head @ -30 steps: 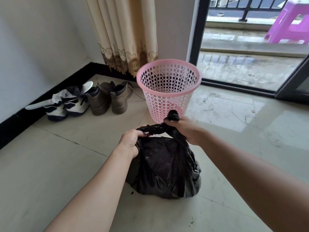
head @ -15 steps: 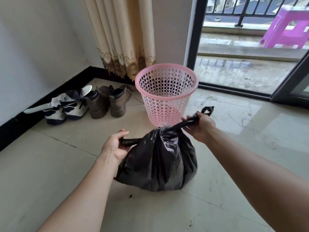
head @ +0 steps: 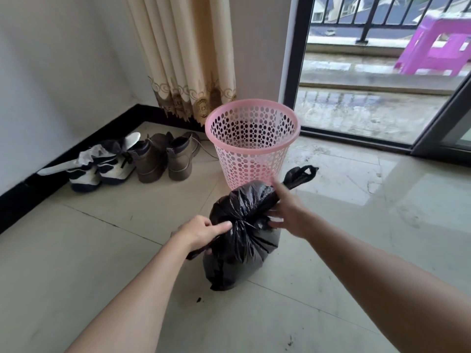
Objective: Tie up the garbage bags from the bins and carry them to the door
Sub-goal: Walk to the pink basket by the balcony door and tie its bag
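A full black garbage bag (head: 237,253) stands on the tiled floor in front of the pink perforated bin (head: 252,141), which holds no liner. The bag's neck is gathered and knotted near its top. My left hand (head: 201,231) grips one twisted handle strip at the bag's left side, forefinger pointing at the knot. My right hand (head: 288,212) presses on the knot from the right, fingers wrapped around the bag's top. The other handle strip (head: 300,175) sticks up loose behind my right hand.
Two pairs of shoes (head: 132,161) line the left wall by the black skirting. A cream curtain (head: 186,59) hangs in the corner. A glass sliding door (head: 377,85) opens onto a wet balcony with a purple stool (head: 438,47). A few dark crumbs (head: 198,299) lie on the tiles.
The hands pulled the two handle strips apart, then came back together at the knot. The right hand let go of its strip's end and now clasps the bag's top.
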